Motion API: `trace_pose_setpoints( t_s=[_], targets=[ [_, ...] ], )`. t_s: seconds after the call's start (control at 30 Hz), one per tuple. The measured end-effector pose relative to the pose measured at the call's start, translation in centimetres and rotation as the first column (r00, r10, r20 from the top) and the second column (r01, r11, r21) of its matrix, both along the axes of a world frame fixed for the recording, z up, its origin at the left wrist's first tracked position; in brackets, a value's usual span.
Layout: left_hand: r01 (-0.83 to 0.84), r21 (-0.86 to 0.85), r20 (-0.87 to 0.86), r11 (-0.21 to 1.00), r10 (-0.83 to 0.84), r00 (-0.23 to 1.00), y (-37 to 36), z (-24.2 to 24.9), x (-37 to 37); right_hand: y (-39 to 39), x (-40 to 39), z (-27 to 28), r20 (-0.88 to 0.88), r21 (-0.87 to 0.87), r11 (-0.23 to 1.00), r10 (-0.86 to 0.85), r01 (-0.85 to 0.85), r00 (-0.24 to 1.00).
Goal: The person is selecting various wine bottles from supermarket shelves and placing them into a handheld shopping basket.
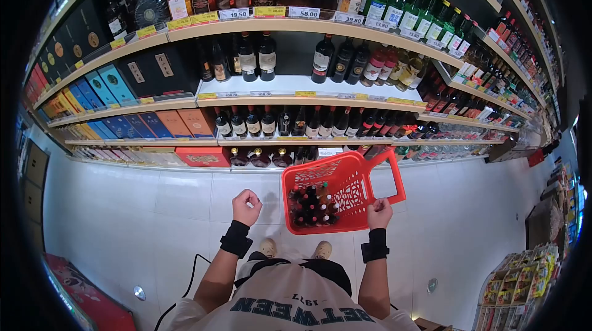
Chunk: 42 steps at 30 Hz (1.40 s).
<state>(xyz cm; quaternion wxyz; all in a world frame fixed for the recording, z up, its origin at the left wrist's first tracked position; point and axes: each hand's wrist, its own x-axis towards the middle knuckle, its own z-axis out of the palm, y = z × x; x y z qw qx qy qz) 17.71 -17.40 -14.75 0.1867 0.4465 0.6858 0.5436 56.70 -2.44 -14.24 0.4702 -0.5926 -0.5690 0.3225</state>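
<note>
A red plastic shopping basket (355, 217) with a cut-out lattice wall sits in front of me, tilted in view. Several dark bottles (313, 207) stand together inside it, most with red or white caps, one with a green cap. My right hand (379, 214) is closed at the near end of the basket's red handle (399, 184), though the fingers partly hide the grip. To the left of the basket, apart from it, my left hand (247, 207) is curled into a loose fist with nothing visible in it. Both wrists wear black bands.
Shelves (277, 86) of wine bottles (322, 59), green bottles (410, 17) and boxed liquor (148, 72) curve across the front. A rack of yellow packets (524, 281) stands at lower right, and a red case (86, 294) at lower left. Pale tiled floor (166, 207) lies around my feet.
</note>
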Motion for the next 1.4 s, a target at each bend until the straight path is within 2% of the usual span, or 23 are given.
trace_pose_setpoints(
  t_s=[0.03,0.13,0.17,0.23,0.27,0.37,0.43,0.47,0.53,0.57,0.6,0.63,0.67,0.7,0.77,0.87,0.97,1.0,1.1,1.13,1.23,1.33,1.4],
  targets=[
    [0.035,0.011,-0.042,0.999,-0.034,0.999,0.3,0.3,-0.7,-1.0,-1.5,0.8,-0.055,0.002,0.999,0.032,-0.032,0.998],
    [0.186,0.006,-0.06,0.983,-0.185,0.981,0.6,1.4,-1.6,-3.8,-4.2,1.6,0.017,-0.073,0.995,0.069,-0.068,0.997],
    [0.216,-0.055,-0.17,0.975,-0.222,0.96,0.1,2.0,-1.5,-4.5,-4.6,1.2,0.034,-0.135,0.988,0.086,-0.08,0.996],
    [0.246,-0.163,-0.393,0.955,-0.291,0.872,0.3,3.7,-1.5,-6.3,-7.1,4.9,0.351,0.044,0.976,0.184,-0.212,0.918],
    [0.243,-0.192,-0.418,0.951,-0.304,0.856,0.6,4.4,-1.6,-6.8,-8.1,6.2,0.5,0.113,0.949,0.201,-0.294,0.842],
    [0.251,-0.29,-0.48,0.924,-0.367,0.797,0.2,4.7,-1.5,-7.4,-9.0,6.6,0.633,-0.169,0.952,0.303,-0.255,0.712],
    [0.241,-0.241,-0.46,0.94,-0.329,0.825,-0.2,4.6,-1.6,-7.6,-9.0,6.0,0.628,-0.14,0.949,0.307,-0.284,0.716],
    [0.214,-0.261,-0.498,0.941,-0.321,0.806,-0.6,4.8,-1.6,-7.6,-9.1,5.8,0.592,-0.137,0.949,0.309,-0.285,0.744],
    [0.288,-0.164,-0.31,0.943,-0.327,0.893,-1.1,3.7,-2.2,-7.8,-9.0,5.2,0.483,-0.114,0.948,0.313,-0.296,0.818],
    [0.315,-0.113,-0.208,0.942,-0.333,0.92,-1.3,2.9,-2.5,-7.6,-8.8,4.1,0.397,0.028,0.944,0.292,-0.329,0.87],
    [0.355,0.002,-0.017,0.935,-0.355,0.935,-1.2,2.4,-3.0,-7.8,-9.3,3.5,0.143,0.018,0.954,0.294,-0.3,0.945],
    [0.344,0.127,0.339,0.93,-0.366,0.867,-1.1,2.0,-3.2,-7.7,-9.7,3.1,-0.118,0.008,0.963,0.269,-0.27,0.956],
    [0.282,0.237,0.645,0.929,-0.368,0.67,-1.2,1.6,-3.4,-7.7,-9.3,3.2,-0.218,-0.071,0.975,0.193,-0.212,0.957],
    [0.181,0.314,0.855,0.932,-0.361,0.374,-1.3,1.9,-3.5,-7.7,-9.9,4.0,-0.496,-0.181,0.967,0.067,-0.179,0.866],
    [0.136,0.352,0.871,0.926,-0.377,0.316,-1.3,3.0,-3.9,-7.4,-9.9,4.5,-0.756,-0.179,0.961,0.004,-0.212,0.655],
    [0.05,0.386,0.867,0.921,-0.38,0.321,-1.2,4.3,-4.4,-6.8,-10.3,5.3,-0.786,-0.179,0.959,-0.004,-0.222,0.618],
    [0.017,0.48,0.813,0.877,-0.453,0.366,-1.2,1.6,-6.0,-5.9,-9.7,4.3,-0.79,-0.192,0.955,-0.012,-0.227,0.614],
    [-0.169,0.38,0.883,0.91,-0.302,0.36,-0.9,3.5,-5.3,-5.7,-10.4,4.9,-0.817,-0.248,0.956,-0.121,-0.155,0.564],
    [-0.083,0.455,0.811,0.887,-0.374,0.45,-1.0,0.8,-7.1,-5.5,-9.2,3.6,-0.778,-0.14,0.96,0.045,-0.243,0.626],
    [-0.165,0.38,0.868,0.91,-0.29,0.403,-0.9,0.9,-6.7,-5.6,-9.6,3.8,-0.737,-0.184,0.974,-0.046,-0.136,0.674],
    [-0.075,0.419,0.883,0.905,-0.387,0.264,-1.2,-0.3,-7.0,-6.1,-8.4,3.1,-0.729,-0.168,0.972,-0.01,-0.164,0.685],
    [-0.027,0.388,0.905,0.921,-0.376,0.2,-0.8,-1.0,-6.8,-6.4,-7.3,2.7,-0.759,-0.125,0.966,0.053,-0.226,0.648],
    [-0.026,0.359,0.912,0.933,-0.345,0.222,0.0,-1.2,-6.4,-6.0,-6.4,2.3,-0.753,-0.144,0.961,0.048,-0.236,0.657]
  ],
)
